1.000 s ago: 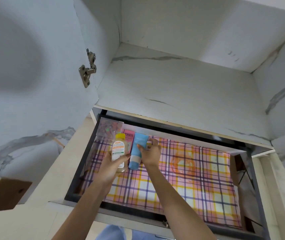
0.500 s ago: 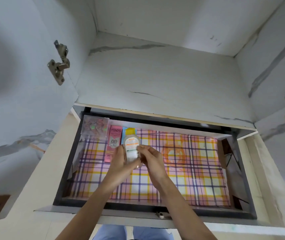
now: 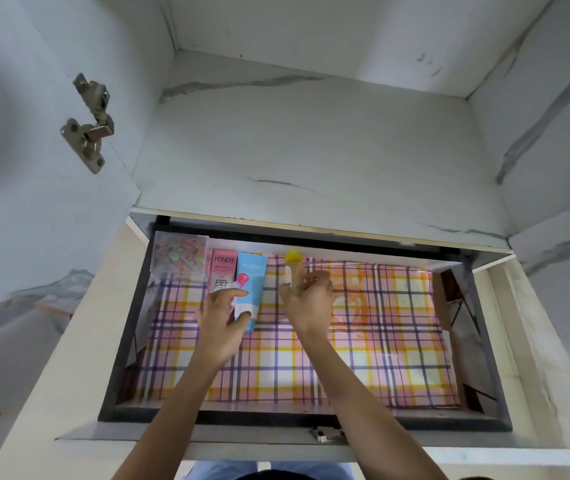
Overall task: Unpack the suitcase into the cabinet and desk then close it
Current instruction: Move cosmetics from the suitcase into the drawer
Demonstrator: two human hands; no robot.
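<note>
Evidently partway through, judging by the open dark-framed drawer (image 3: pixel 127 327) with its pink, yellow and purple checked liner (image 3: pixel 380 341). Already laid along the back-left corner, side by side: a clear plastic box of small coloured bits (image 3: pixel 179 256), next a pink Pond's BB cream carton (image 3: pixel 223 268), then a pale blue squeeze tube with a white end (image 3: pixel 250 271).

Mid-placement now with two more toiletries. Holding a small pink-capped container (image 3: pixel 240 282) in the left hand (image 3: pixel 219 327), fingers (image 3: pixel 223 301) curled round a body mostly hidden, over the near half of the pale blue tube. Gripping a slim clear bottle with a yellow cap (image 3: pixel 293 263) in the right hand (image 3: pixel 308 303), fingers closed round its body, cap pointing toward the drawer's back, just right of the blue tube and apart from it. Cannot tell whether touching the liner yet.

Above the drawer, only a white marble-look cabinet shelf (image 3: pixel 311 150) and metal door hinges (image 3: pixel 88 123) at the sides.

Cannot judge the suitcase's contents: out of view, as is the bench. Probably left to do: setting these two down in the row, fetching whatever remains, then closing the suitcase.
</note>
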